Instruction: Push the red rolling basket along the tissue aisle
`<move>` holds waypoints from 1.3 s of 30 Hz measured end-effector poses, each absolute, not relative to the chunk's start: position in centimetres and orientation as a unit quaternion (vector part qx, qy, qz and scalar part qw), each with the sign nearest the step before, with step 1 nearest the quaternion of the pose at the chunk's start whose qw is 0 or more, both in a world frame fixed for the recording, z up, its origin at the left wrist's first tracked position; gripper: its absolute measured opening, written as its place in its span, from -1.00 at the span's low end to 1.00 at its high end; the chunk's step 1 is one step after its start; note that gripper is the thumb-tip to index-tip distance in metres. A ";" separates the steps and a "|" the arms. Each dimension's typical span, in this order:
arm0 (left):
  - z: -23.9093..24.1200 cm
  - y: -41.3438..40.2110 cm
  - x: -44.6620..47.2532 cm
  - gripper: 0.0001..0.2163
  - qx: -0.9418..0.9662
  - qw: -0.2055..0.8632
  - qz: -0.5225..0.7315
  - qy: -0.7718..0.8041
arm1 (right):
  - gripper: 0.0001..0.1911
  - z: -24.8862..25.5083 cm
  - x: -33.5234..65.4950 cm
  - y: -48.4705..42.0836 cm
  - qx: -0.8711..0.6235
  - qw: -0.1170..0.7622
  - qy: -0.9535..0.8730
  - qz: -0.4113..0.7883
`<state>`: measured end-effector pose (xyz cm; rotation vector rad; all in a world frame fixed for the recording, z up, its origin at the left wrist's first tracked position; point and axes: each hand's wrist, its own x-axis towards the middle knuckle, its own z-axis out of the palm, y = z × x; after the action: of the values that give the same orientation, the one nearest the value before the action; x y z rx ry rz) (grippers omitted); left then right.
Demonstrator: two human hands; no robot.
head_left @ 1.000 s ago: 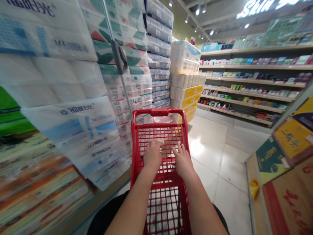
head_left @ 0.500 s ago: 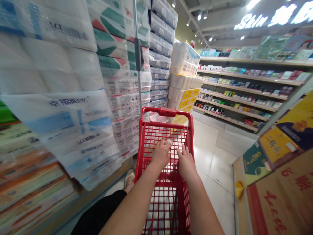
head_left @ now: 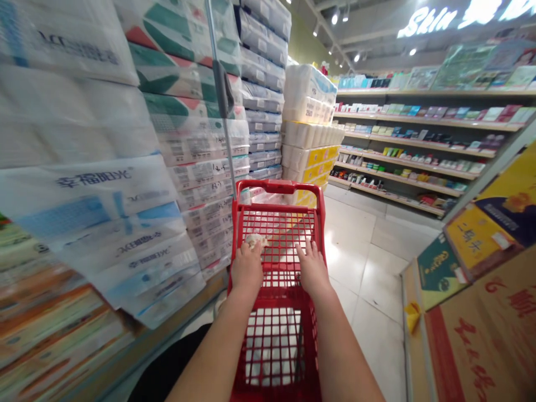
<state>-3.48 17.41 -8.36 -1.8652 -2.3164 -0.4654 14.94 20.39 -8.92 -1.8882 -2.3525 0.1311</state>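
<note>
A red plastic shopping basket with a grid of holes and a raised red handle stands in front of me. Over its left part my left hand is closed, its fingers around a crumpled whitish piece, like a tissue, lying against the grid. At the right side of the grid my right hand has its fingers spread and holds nothing. Whether its palm rests on the basket I cannot tell.
Stacked toilet paper packs rise close on the left, with a thin metal pole before them. Cardboard boxes stand close on the right. Beyond the tiled floor are shelves of small products.
My left hand has moved left across the grid with the crumpled tissue, away from my right hand. The basket and both hands sit slightly further left in view.
</note>
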 end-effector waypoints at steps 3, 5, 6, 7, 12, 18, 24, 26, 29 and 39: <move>-9.0 17.5 -2.0 -0.51 -0.687 0.051 -0.165 -0.706 | -0.09 -8.7 14.9 20.2 -0.621 0.063 -0.780 0.046; -9.3 17.4 -1.1 -0.48 -0.757 0.027 -0.165 -0.632 | -0.13 -8.6 14.9 20.1 -0.622 0.064 -0.779 0.050; -9.4 17.3 -0.8 -0.48 -0.788 0.015 -0.162 -0.593 | -0.16 -8.5 14.9 20.1 -0.624 0.066 -0.777 0.051; -9.5 17.2 -0.5 -0.47 -0.813 0.004 -0.158 -0.561 | -0.19 -8.5 14.9 20.0 -0.624 0.070 -0.776 0.051; -10.2 16.9 0.2 -0.45 -0.835 0.007 -0.163 -0.526 | -0.27 -8.6 15.0 19.8 -0.621 0.085 -0.778 0.040; -9.7 17.1 -1.4 -0.48 -0.771 0.013 -0.182 -0.611 | -0.11 -9.1 15.0 19.9 -0.623 0.066 -0.778 0.039; -9.0 16.9 -3.1 -0.53 -0.654 0.063 -0.195 -0.728 | -0.02 -9.4 15.3 19.9 -0.618 0.065 -0.782 0.038; -9.1 16.7 -2.9 -0.53 -0.679 0.067 -0.202 -0.703 | -0.03 -9.4 15.3 19.9 -0.619 0.069 -0.781 0.038; -9.2 16.5 -2.2 -0.52 -0.712 0.059 -0.216 -0.666 | -0.03 -9.3 15.4 19.8 -0.621 0.071 -0.780 0.042; -8.7 16.6 -2.9 -0.57 -0.657 0.057 -0.219 -0.719 | -0.03 -9.4 15.8 19.8 -0.619 0.084 -0.780 0.042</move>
<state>-2.92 16.65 -8.67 -1.9923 -2.1799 -0.6632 15.80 19.76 -9.44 -1.8481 -2.3268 0.1241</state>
